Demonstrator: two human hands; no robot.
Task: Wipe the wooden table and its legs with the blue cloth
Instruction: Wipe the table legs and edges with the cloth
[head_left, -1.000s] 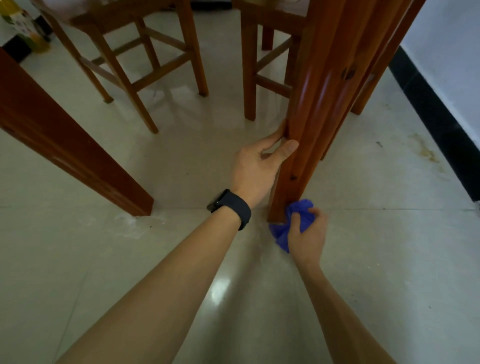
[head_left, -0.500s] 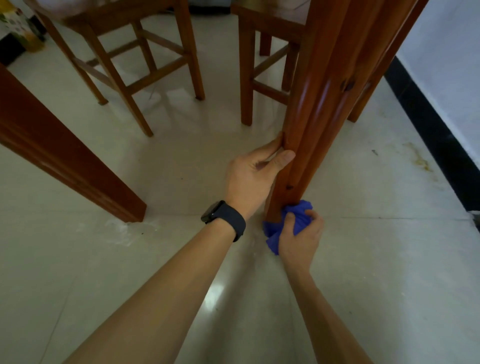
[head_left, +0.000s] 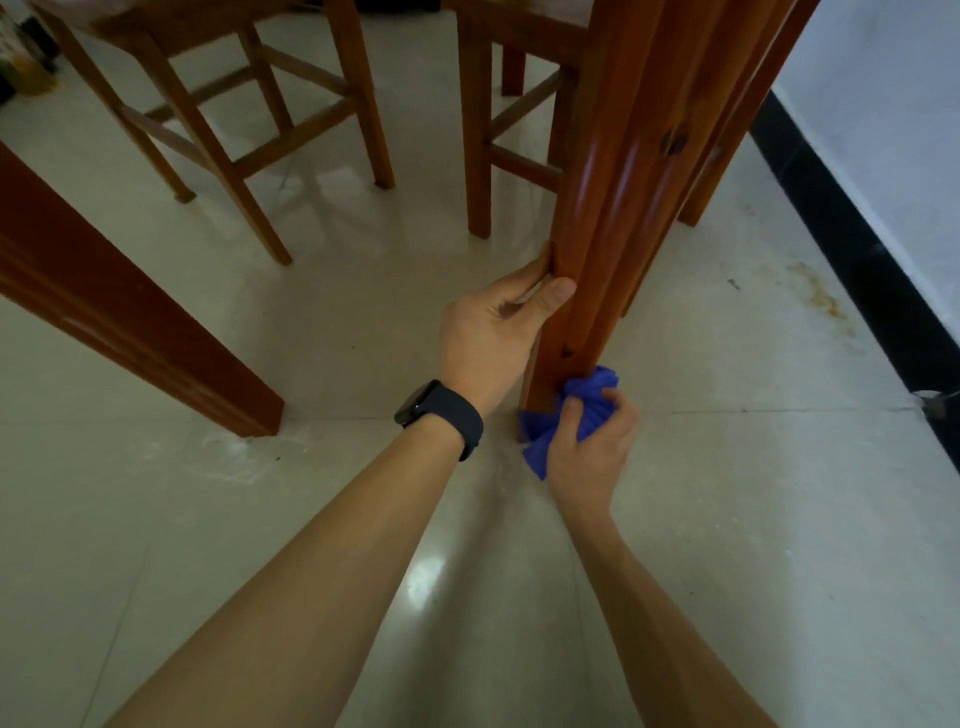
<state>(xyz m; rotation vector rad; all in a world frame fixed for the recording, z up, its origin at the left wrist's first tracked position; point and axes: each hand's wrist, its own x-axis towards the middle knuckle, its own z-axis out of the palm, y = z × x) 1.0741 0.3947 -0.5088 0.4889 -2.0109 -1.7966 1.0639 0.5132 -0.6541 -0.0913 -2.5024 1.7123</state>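
A reddish wooden table leg (head_left: 618, 208) with rounded grooves runs down from the top right to the tiled floor. My left hand (head_left: 493, 332), a black watch on its wrist, grips the leg partway up, thumb on the near face and fingers behind it. My right hand (head_left: 592, 441) grips the bunched blue cloth (head_left: 592, 395) and presses it against the foot of the leg, right at the floor. Part of the cloth hangs out below my palm. The table top is out of view.
Another table leg (head_left: 135, 322) slants in at the left. A wooden chair (head_left: 218, 135) stands at the back left and a second chair (head_left: 498, 130) behind the gripped leg. A white wall with a black skirting (head_left: 852, 249) runs along the right.
My right hand has slid the blue cloth a little around the foot of the leg. My left hand keeps its grip at about the same height on the leg.
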